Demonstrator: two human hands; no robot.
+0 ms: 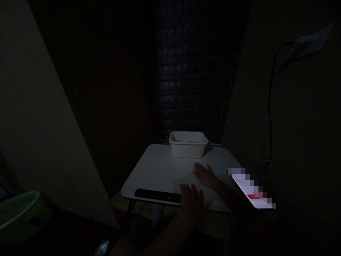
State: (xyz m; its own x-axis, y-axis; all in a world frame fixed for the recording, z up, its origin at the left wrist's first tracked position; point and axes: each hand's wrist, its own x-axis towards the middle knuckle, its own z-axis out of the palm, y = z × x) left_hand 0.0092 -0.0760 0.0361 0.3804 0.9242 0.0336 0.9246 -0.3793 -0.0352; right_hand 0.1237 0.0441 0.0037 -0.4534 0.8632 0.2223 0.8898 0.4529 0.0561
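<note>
- Dim room, dark ridged blind (173, 76) behind 1 white table (151, 169).
- White tub (188, 150) near its far edge.
- Pale sheet (179, 182) on the tabletop, beneath 2 open, palm-down hands: left hand (192, 200) nearer, right hand (204, 175) farther.
- Green basket (29, 218), far left.

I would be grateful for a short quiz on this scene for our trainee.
1. True or false: the white tub stands at the far side of the table.
2. Short answer: which is nearer the dark strip along the table's front edge, the left hand or the right hand?
3. Multiple choice: what is spread on the table at the hands?
A) a striped towel
B) a pale, thin sheet
C) a coil of rope

Key: 1 true; 2 the left hand; 3 B
</note>
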